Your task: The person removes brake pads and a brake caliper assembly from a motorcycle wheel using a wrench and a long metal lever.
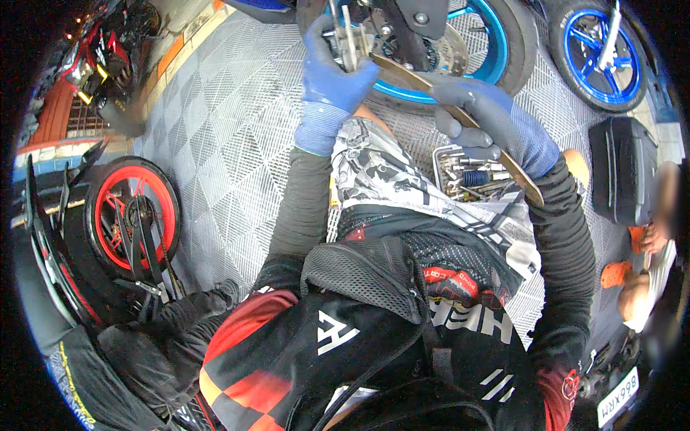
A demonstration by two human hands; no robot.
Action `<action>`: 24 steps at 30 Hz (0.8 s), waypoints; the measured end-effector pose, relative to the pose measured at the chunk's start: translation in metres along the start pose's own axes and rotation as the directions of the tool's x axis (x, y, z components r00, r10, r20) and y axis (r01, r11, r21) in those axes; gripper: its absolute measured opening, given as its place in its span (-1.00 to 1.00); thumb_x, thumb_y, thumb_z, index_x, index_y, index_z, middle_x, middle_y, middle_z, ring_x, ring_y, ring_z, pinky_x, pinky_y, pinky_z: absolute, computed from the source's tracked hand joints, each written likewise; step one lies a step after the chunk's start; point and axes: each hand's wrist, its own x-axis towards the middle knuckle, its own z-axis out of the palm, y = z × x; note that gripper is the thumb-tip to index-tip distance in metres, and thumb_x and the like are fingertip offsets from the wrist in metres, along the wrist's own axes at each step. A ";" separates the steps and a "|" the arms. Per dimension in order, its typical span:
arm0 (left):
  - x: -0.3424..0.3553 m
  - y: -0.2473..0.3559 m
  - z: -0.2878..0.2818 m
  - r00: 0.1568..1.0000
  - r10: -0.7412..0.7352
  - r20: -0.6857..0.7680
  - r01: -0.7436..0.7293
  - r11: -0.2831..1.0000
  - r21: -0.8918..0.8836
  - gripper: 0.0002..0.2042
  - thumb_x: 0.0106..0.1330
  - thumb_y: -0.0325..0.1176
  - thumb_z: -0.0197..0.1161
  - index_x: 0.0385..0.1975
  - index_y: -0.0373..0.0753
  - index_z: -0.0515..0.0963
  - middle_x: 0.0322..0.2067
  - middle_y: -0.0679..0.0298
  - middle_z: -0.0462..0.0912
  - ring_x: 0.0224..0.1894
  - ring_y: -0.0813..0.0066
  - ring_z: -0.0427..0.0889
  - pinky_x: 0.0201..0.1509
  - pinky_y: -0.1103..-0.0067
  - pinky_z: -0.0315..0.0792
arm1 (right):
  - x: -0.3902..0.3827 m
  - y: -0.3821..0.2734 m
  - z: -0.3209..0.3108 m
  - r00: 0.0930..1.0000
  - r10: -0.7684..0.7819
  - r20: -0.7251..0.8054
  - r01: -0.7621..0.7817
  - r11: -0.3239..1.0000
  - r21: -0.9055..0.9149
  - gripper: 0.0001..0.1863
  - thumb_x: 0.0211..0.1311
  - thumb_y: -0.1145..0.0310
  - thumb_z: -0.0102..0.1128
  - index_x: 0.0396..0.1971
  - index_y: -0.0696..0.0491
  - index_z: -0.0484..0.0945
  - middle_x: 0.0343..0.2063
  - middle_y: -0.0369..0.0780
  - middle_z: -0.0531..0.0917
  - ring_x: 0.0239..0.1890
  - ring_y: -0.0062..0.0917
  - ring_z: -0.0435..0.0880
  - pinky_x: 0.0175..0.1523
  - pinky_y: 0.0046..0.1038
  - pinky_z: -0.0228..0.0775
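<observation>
My left hand (332, 75), in a blue glove, is closed around a silvery metal part (351, 50) beside the hub of a motorcycle wheel with a cyan rim (491, 54). My right hand (489, 122), in a blue and dark grey glove, grips a long, flat brownish metal bar (520, 179). The bar slants from the metal part down to the right, past my right wrist; whether its upper end is fastened there, I cannot tell. Below my right hand, a tray of wrenches and sockets (467, 172) lies on the floor beside my leg.
Grey tiled flooring (215, 108) surrounds me. A red-rimmed wheel (162, 208) is at left, a blue-rimmed wheel (600, 57) at upper right, a black case (614, 169) below it. Another person in dark clothes (136, 345) is at lower left; someone with orange sandals (640, 294) is at right.
</observation>
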 end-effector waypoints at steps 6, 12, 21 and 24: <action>0.007 0.009 -0.017 0.986 -0.104 0.127 0.090 0.990 0.112 -0.35 0.10 -0.37 0.40 0.24 -0.33 0.37 -0.10 -0.04 0.70 -0.11 0.21 0.76 0.00 0.37 0.64 | 0.001 -0.013 0.031 0.997 0.027 -0.075 -0.037 0.989 -0.141 -0.55 0.50 0.19 -0.03 0.29 0.04 0.43 -0.61 -0.38 0.44 -0.77 -0.75 0.27 -0.74 -0.62 0.10; 0.006 0.011 -0.020 0.984 -0.128 0.124 0.097 0.969 0.227 -0.33 0.06 -0.30 0.42 0.21 -0.34 0.38 -0.13 -0.03 0.72 -0.13 0.19 0.76 -0.01 0.36 0.65 | 0.009 -0.006 0.040 0.993 -0.018 -0.115 -0.001 0.986 -0.165 -0.55 0.52 0.23 -0.07 0.31 0.03 0.42 -0.61 -0.36 0.45 -0.78 -0.71 0.30 -0.74 -0.59 0.11; -0.003 0.001 -0.008 0.993 -0.105 0.060 0.096 0.985 0.143 -0.34 0.01 -0.32 0.40 0.17 -0.34 0.38 -0.19 -0.02 0.72 -0.18 0.11 0.76 -0.04 0.32 0.65 | 0.013 0.017 0.039 0.993 -0.054 -0.108 0.036 0.986 -0.162 -0.72 0.53 0.22 -0.07 -0.04 0.08 0.51 -0.65 -0.34 0.45 -0.83 -0.68 0.31 -0.75 -0.56 0.13; -0.003 -0.001 -0.009 0.998 -0.006 0.061 -0.008 0.973 0.230 -0.34 0.01 -0.33 0.40 0.18 -0.32 0.36 -0.20 -0.02 0.72 -0.19 0.08 0.76 -0.04 0.30 0.65 | 0.016 0.013 0.048 0.987 0.002 -0.162 -0.014 0.997 -0.072 -0.74 0.52 0.23 -0.06 -0.21 0.09 0.52 -0.67 -0.33 0.44 -0.85 -0.67 0.30 -0.75 -0.54 0.13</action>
